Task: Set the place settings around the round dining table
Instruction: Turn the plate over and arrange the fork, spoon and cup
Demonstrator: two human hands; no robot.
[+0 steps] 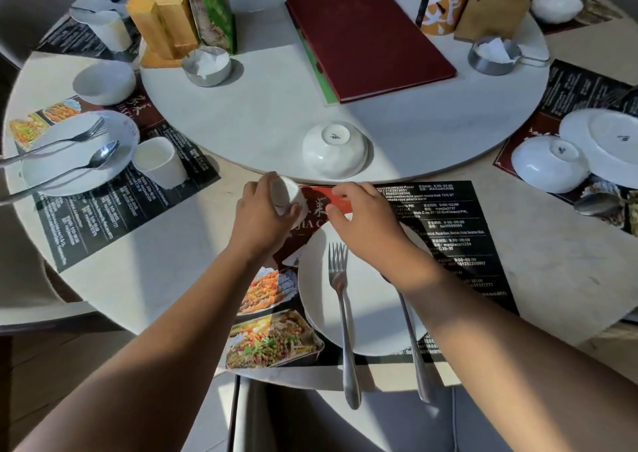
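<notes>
My left hand [266, 216] grips a small white cup [284, 192], tilted on its side above the top left corner of the near placemat [459, 230]. My right hand [366, 223] hovers over the far rim of the white plate [373, 313], fingers bent and apart, holding nothing that I can see. A fork [341, 313] lies on the plate, handle toward me. A second utensil [414, 348] lies to its right, its head hidden under my wrist. An upturned white bowl [334, 149] rests on the turntable [262, 113] just beyond the mat.
At the left a placemat carries a plate [76, 172] with fork and spoon, a cup [158, 161] and a bowl [103, 82]. At the right sit an upturned bowl [549, 168] and plate [607, 144]. On the turntable: a red menu book [369, 40], tissue holders, metal tins.
</notes>
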